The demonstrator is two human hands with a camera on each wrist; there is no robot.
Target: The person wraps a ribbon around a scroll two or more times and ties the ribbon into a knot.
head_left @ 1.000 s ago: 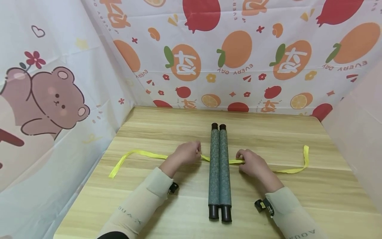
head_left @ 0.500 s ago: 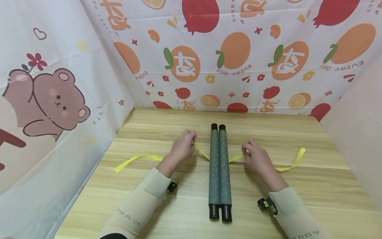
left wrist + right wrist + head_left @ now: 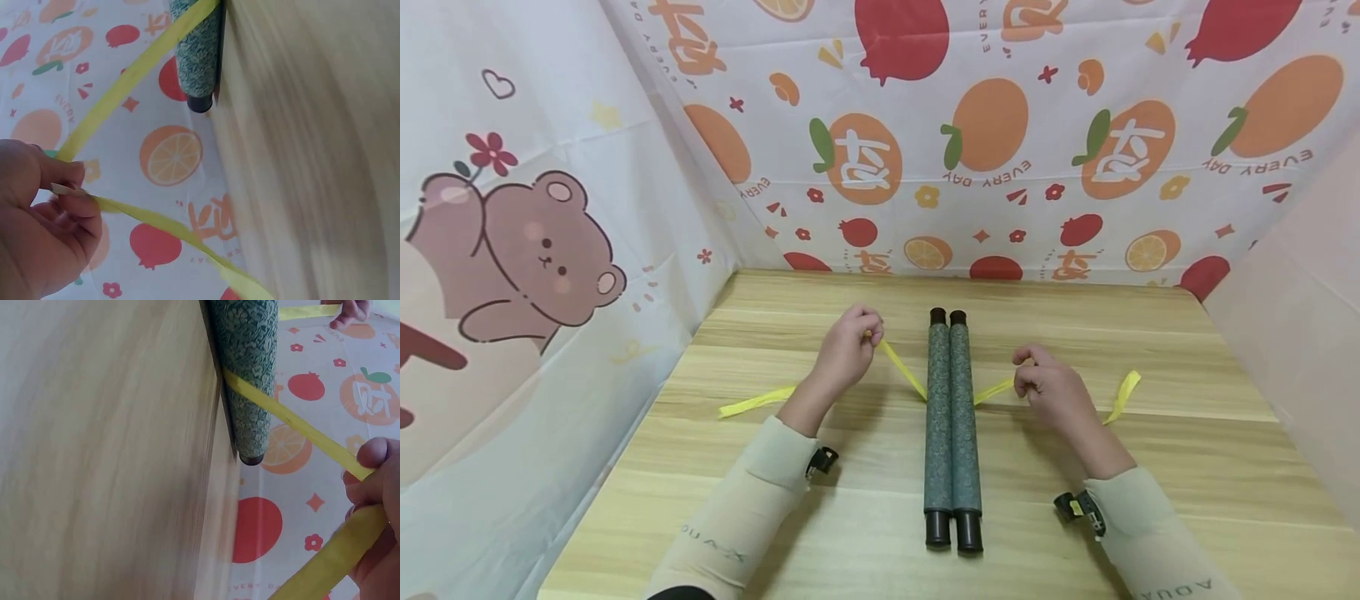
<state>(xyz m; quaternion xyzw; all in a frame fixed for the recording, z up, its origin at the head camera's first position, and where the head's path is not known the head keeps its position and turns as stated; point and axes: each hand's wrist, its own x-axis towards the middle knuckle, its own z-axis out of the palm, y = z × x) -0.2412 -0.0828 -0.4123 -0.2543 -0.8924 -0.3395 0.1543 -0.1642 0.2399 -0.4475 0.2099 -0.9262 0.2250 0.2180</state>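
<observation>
A rolled scroll (image 3: 938, 417) with green patterned rollers side by side and dark end caps lies lengthwise on the table. Beneath it runs a yellow ribbon (image 3: 901, 367), coming out on both sides. My left hand (image 3: 847, 348), raised left of the scroll, pinches the ribbon between thumb and fingers; the left wrist view shows the strip folded through the fingertips of that hand (image 3: 47, 215). To the scroll's right, my right hand (image 3: 1058, 398) also pinches the ribbon, lower down. In the right wrist view the ribbon (image 3: 300, 424) slopes from the scroll (image 3: 247, 362) to the right fingers.
The wooden table (image 3: 865, 533) carries the ribbon's loose left tail (image 3: 756, 402). The right tail (image 3: 1123, 396) trails behind my right wrist. A fruit-printed cloth (image 3: 917, 150) hangs at the back, and a bear-printed cloth (image 3: 535, 250) on the left.
Both hands have risen with the ribbon, the left going up and leftward, the right slightly up and rightward. Both loose tails have drawn inward. The scroll has stayed in place.
</observation>
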